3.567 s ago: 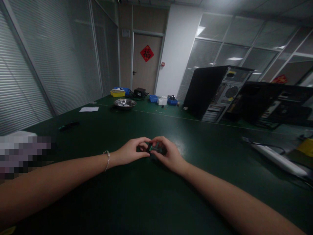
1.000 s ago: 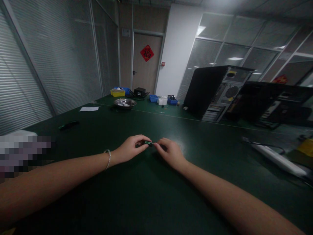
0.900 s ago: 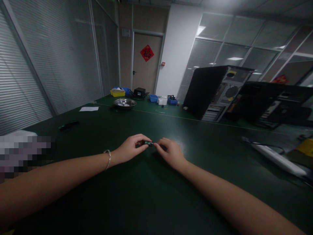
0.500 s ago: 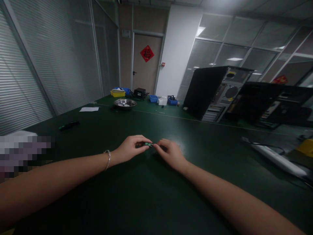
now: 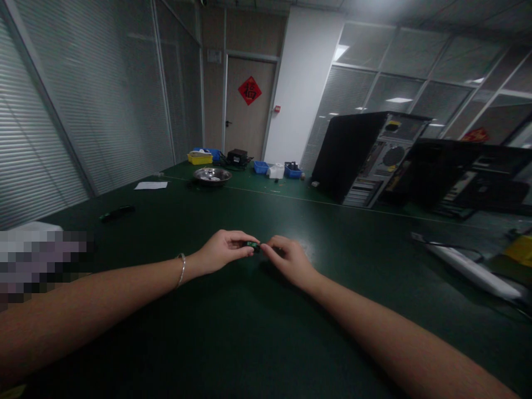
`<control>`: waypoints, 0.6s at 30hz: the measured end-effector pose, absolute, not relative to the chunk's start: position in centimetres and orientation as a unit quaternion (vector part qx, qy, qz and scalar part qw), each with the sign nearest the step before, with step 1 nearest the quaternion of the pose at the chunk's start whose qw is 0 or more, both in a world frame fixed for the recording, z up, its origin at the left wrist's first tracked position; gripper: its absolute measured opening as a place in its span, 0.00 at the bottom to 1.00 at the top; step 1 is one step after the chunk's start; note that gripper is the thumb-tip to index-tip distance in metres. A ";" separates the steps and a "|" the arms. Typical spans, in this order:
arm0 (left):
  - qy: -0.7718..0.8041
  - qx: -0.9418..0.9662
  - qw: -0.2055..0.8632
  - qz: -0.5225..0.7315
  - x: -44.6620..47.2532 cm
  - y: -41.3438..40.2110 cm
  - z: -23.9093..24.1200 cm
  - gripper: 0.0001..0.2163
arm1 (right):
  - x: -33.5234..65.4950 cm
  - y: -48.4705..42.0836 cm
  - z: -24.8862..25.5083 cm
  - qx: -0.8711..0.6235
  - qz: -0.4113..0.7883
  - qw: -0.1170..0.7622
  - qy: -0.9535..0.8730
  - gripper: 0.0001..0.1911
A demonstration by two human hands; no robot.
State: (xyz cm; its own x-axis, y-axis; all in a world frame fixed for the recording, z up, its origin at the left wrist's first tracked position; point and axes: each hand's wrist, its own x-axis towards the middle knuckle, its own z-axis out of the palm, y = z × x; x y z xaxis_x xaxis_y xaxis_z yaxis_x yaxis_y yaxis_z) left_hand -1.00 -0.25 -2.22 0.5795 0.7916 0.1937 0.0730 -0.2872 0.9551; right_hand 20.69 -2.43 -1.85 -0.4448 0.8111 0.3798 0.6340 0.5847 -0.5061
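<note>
Both my arms reach out over a dark green table point(image 5: 233, 332). My left hand point(image 5: 220, 252), with a thin bracelet at the wrist, pinches one end of a small green and black part point(image 5: 251, 244) between thumb and fingers. My right hand point(image 5: 286, 259) meets it fingertip to fingertip and pinches the other end of the same part. The part is held just above the table; it is too small and dark to name.
A steel bowl point(image 5: 212, 175), a sheet of paper point(image 5: 151, 185) and yellow and blue bins point(image 5: 200, 158) sit at the far end. A black computer case point(image 5: 366, 155) stands at the right, a white power strip point(image 5: 469, 269) nearer. A dark object point(image 5: 117, 211) lies left.
Earlier both hands cupped the part close over the table. Now they pinch it at the fingertips, slightly raised, and have hardly moved in the last second.
</note>
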 end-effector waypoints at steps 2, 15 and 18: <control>0.292 0.716 0.531 0.348 -1.0 -0.1 -2.4 0.13 | 20.7 -2.4 -1.8 -0.428 0.148 0.303 -0.838 0.15; 0.291 0.787 0.419 0.348 -1.1 -0.7 -1.5 0.12 | 20.6 -2.4 -1.8 -0.430 0.149 0.294 -0.840 0.14; 0.287 0.775 0.445 0.346 -1.0 -0.6 -1.7 0.12 | 20.6 -2.3 -1.9 -0.425 0.152 0.298 -0.841 0.14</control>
State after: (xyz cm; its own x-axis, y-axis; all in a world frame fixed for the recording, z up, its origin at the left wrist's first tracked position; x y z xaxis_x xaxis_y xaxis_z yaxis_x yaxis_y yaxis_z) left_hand -1.05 -0.57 -1.66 0.5962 0.7525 0.2800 0.1371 -0.4390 0.8880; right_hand 20.60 -2.33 -1.94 -0.4611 0.8052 0.3729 0.6237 0.5930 -0.5092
